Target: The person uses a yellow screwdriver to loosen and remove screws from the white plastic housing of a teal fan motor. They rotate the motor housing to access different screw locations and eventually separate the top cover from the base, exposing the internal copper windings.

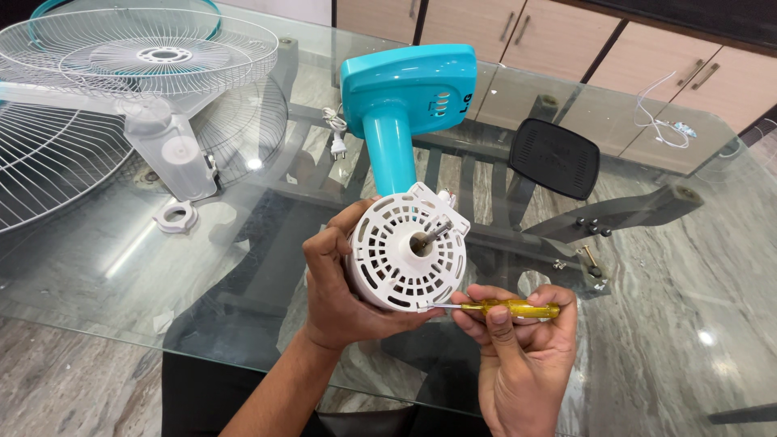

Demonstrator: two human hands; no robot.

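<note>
Wire fan guards lay far left on glass table. Left hand wrapped round white motor housing, ctr, below teal stand. Right hand closed on yellow screwdriver, tip at housing's lower edge. Black cover, screws to rt.

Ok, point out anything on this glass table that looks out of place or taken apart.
The turquoise table fan lies dismantled: its white wire grilles sit apart at the left, its bare white motor housing exposed. Small dark screws lie loose near the black vented cover.
</note>
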